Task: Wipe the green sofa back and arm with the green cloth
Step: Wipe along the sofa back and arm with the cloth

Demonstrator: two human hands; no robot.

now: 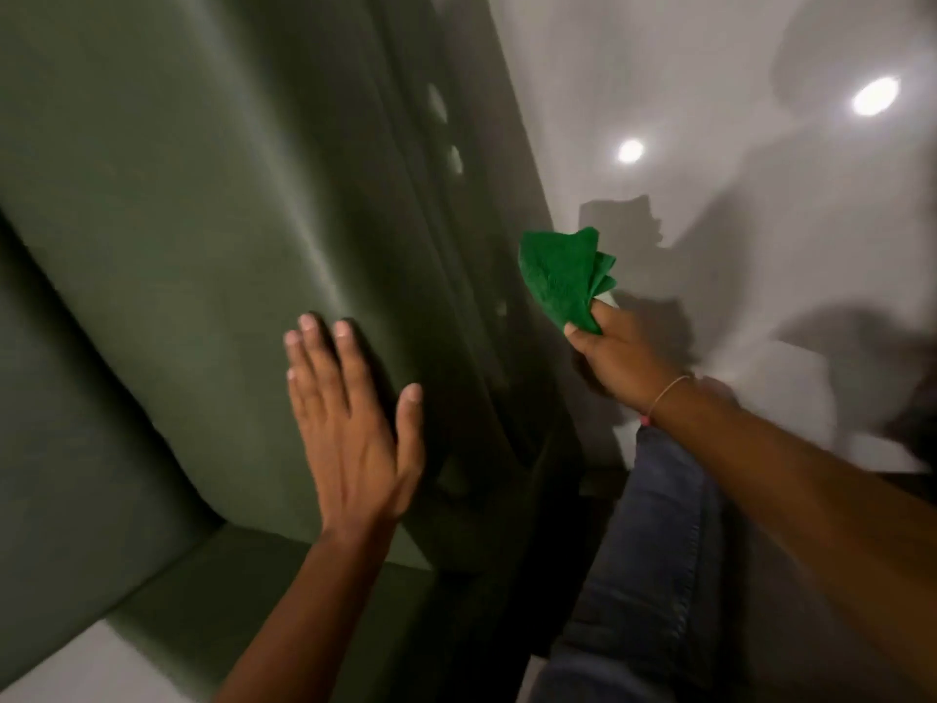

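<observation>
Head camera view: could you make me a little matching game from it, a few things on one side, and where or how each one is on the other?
Things:
1. left hand
2. right hand
3. cloth
4. bracelet

States:
A. around the right wrist
B. pinched at one end, off the sofa
C. spread flat on the sofa
D. closed on the cloth, beside the sofa

Pairs: 1-C, 2-D, 3-B, 4-A
</observation>
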